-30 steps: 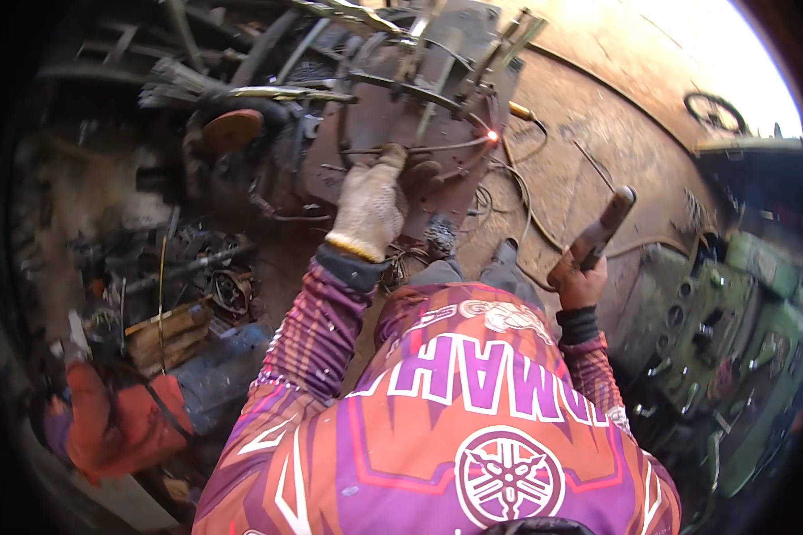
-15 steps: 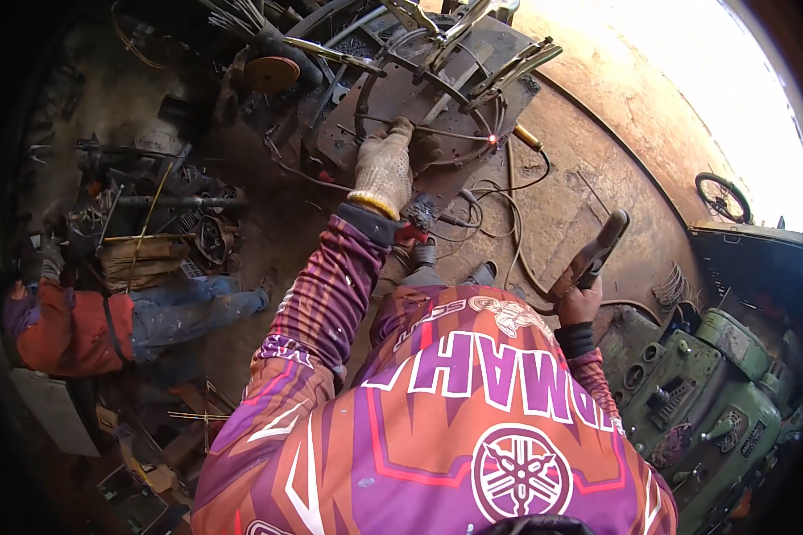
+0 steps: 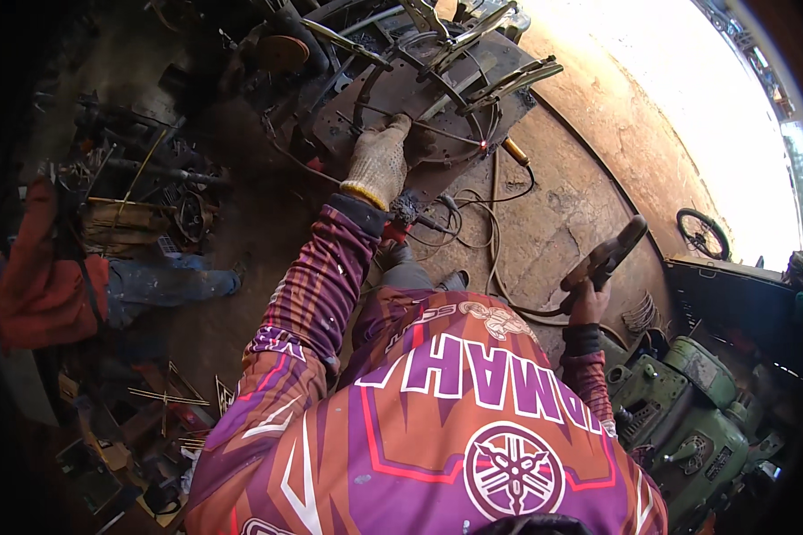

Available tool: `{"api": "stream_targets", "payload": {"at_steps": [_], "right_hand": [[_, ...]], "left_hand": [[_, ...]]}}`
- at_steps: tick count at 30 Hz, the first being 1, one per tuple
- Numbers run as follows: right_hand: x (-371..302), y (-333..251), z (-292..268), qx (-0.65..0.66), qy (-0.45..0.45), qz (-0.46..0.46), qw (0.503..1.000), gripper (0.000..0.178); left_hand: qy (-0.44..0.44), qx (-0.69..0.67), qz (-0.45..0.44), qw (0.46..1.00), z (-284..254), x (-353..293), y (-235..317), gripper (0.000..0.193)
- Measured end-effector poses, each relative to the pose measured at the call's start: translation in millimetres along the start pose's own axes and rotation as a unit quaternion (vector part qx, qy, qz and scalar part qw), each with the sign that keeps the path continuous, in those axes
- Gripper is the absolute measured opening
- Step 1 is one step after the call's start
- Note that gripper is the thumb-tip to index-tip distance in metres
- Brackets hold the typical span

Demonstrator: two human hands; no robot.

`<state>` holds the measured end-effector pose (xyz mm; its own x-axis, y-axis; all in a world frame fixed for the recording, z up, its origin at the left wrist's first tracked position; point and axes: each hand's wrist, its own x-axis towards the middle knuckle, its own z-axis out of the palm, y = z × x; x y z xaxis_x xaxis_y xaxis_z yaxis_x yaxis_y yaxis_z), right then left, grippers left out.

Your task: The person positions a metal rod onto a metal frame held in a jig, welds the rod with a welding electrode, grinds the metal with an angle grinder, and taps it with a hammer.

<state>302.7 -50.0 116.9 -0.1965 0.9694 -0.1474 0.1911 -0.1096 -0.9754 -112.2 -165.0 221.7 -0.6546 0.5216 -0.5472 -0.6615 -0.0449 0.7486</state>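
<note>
My left hand (image 3: 380, 165), in a pale knit glove, is closed on a thin metal rod (image 3: 437, 132) over a dark steel plate (image 3: 337, 120). The rod is part of a round frame of bent bars, and a small spot (image 3: 484, 144) near its right end glows red. Several locking pliers (image 3: 519, 82) clamp the frame to the plate. Out to the right, away from the frame, my bare right hand (image 3: 587, 301) grips a dark brown tool (image 3: 605, 254) that looks like an electrode holder. A thick cable runs up to that hand.
A yellow-handled tool (image 3: 516, 152) on a cable sits by the plate's right edge. Cables (image 3: 495, 241) loop over the floor. Green machinery (image 3: 687, 410) stands at the lower right, a wheel (image 3: 702, 234) beyond it. At left is a co-worker in a red-orange top (image 3: 52, 290), among metal scrap.
The whole view has shifted a little. My left hand keeps its place on the rod and my right hand keeps its grip. The co-worker at left has moved an arm.
</note>
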Motion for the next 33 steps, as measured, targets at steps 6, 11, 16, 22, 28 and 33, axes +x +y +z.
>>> {"api": "stream_targets", "payload": {"at_steps": [6,11,16,22,28,33], "right_hand": [[76,-62,-11,-0.04,-0.04,-0.123,0.991,0.017],[189,-141,-62,-0.335,0.062,-0.368,0.865,0.022],[243,-288,-39,-0.243,0.089,-0.21,0.943,0.038],[362,-376,15,-0.312,0.094,-0.344,0.881,0.043],[464,-412,120,-0.254,0.064,-0.438,0.86,0.049],[508,-409,265,0.053,-0.087,-0.399,0.911,0.02]], "left_hand": [[-0.049,-0.031,0.018,0.998,-5,2,-3,0.013],[-0.059,-0.029,-0.023,0.998,-6,9,-8,0.013],[-0.065,-0.047,-0.023,0.996,-5,5,-7,0.012],[-0.054,-0.075,-0.022,0.996,3,4,-9,0.013],[0.015,-0.076,0.033,0.996,5,6,-24,0.01],[0.106,-0.109,0.051,0.987,18,-1,-31,0.011]]}}
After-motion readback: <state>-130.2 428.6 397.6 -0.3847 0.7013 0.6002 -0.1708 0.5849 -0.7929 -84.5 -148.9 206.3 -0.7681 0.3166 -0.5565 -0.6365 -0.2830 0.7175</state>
